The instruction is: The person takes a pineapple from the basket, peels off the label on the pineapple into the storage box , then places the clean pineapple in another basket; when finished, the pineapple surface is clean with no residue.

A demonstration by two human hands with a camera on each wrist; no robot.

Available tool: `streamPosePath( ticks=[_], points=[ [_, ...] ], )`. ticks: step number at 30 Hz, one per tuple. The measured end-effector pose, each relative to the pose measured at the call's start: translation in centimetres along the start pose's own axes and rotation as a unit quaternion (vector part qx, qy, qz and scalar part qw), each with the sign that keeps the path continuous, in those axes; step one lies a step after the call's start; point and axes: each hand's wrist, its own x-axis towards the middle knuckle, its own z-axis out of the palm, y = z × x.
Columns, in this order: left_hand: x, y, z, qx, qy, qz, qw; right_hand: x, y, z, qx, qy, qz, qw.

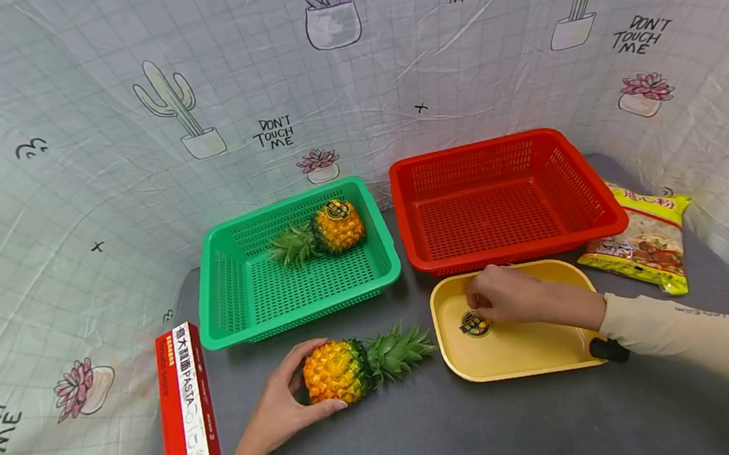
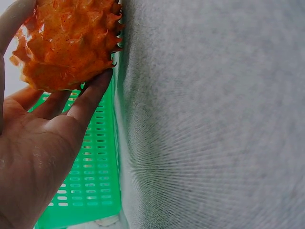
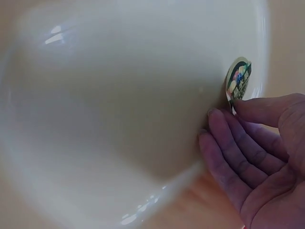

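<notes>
My left hand [image 1: 283, 398] grips the rounded orange body of a small pineapple [image 1: 337, 372] on the grey table, thumb at its near side and fingers at its far side. Its green leaves point right, towards a yellow tray [image 1: 521, 360]. In the left wrist view the spiky pineapple skin [image 2: 71, 43] sits against the fingers. Over the tray, my right hand [image 1: 514, 293] pinches a dark round sticker [image 1: 474, 324] with gold lettering between thumb and forefinger. The right wrist view shows that sticker [image 3: 238, 81] held by its edge, its other fingers loosely bent beside it.
Behind stand a green basket [image 1: 301, 325], with a second, stickered pineapple [image 1: 340, 226] in it, and a red basket [image 1: 515, 248]. A red pasta box [image 1: 186, 413] lies at the left; a yellow noodle packet [image 1: 642, 237] leans beside the red basket. Patterned cloth hangs behind.
</notes>
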Motion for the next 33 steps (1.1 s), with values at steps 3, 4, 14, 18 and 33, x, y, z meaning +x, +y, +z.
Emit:
streamPosePath(
  ticks=[3, 4, 14, 18, 33],
  points=[
    [0.0, 0.0, 0.0, 0.002, 0.0, -0.005, 1.0, 0.0, 0.0, 0.1, -0.015, 0.002, -0.004, 1.0],
    [0.0, 0.0, 0.0, 0.003, 0.001, -0.008, 1.0, 0.0, 0.0, 0.1, -0.02, 0.002, -0.003, 1.0],
    [0.0, 0.3, 0.0, 0.009, 0.003, -0.028, 0.9996, -0.2, -0.1, -0.2, -0.045, 0.01, -0.004, 0.999],
    [0.0, 0.3, 0.0, 0.01, 0.001, -0.03, 0.9995, -0.1, -0.3, -0.5, -0.032, 0.018, -0.011, 0.999],
    [0.0, 0.4, -0.1, 0.011, 0.001, -0.029, 0.9995, 1.0, -3.5, -1.9, 0.027, 0.053, -0.05, 0.997]
  ],
)
